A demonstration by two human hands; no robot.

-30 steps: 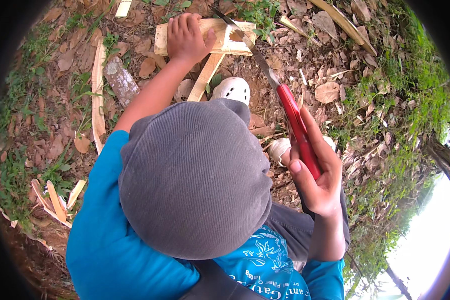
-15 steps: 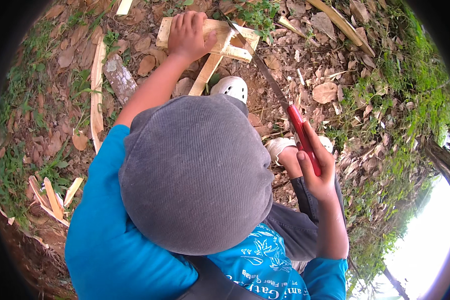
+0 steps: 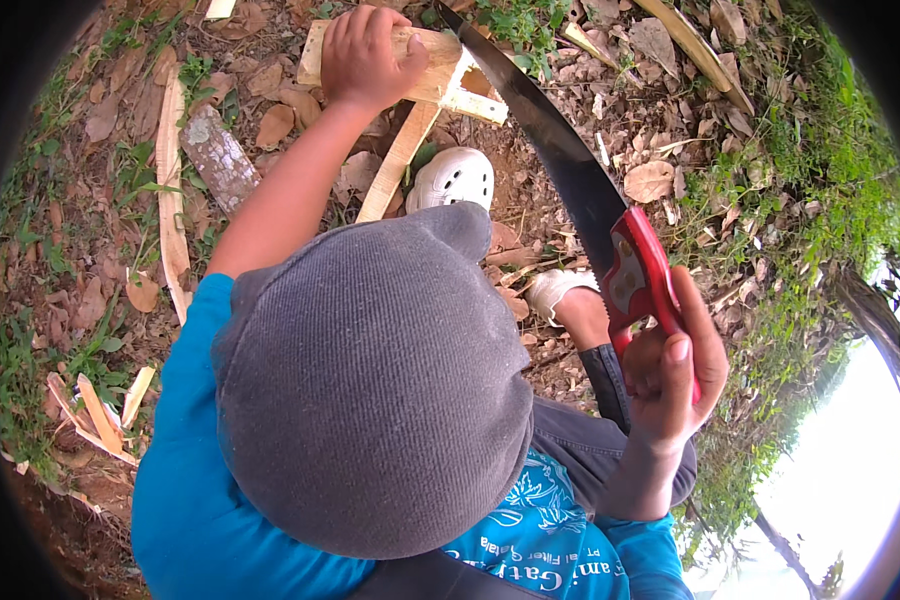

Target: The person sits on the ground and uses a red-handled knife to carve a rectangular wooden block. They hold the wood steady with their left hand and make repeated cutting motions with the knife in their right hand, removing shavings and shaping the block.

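My left hand (image 3: 368, 62) grips a pale piece of wood (image 3: 438, 62) at the top of the view, fingers over its far edge and thumb lying along it. The piece has an open gap near its right end, and a narrow wooden strip (image 3: 402, 160) slants from under it toward me. My right hand (image 3: 675, 365) is closed around the red handle of a curved saw (image 3: 560, 130). The dark blade shows its broad side and runs up and left past the right end of the wood. Whether blade and wood touch, I cannot tell.
My white clogs (image 3: 455, 180) rest on ground covered with dry leaves. A grey cap (image 3: 370, 380) hides the middle of the view. Left lie a long wood strip (image 3: 170, 190), a rough block (image 3: 218, 158) and split offcuts (image 3: 100, 410). A longer stick (image 3: 700, 55) lies upper right, beside green plants.
The saw has turned from edge-on to show the side of its blade. My right hand has moved down and right with it. My left hand and the wood appear slightly farther up and left.
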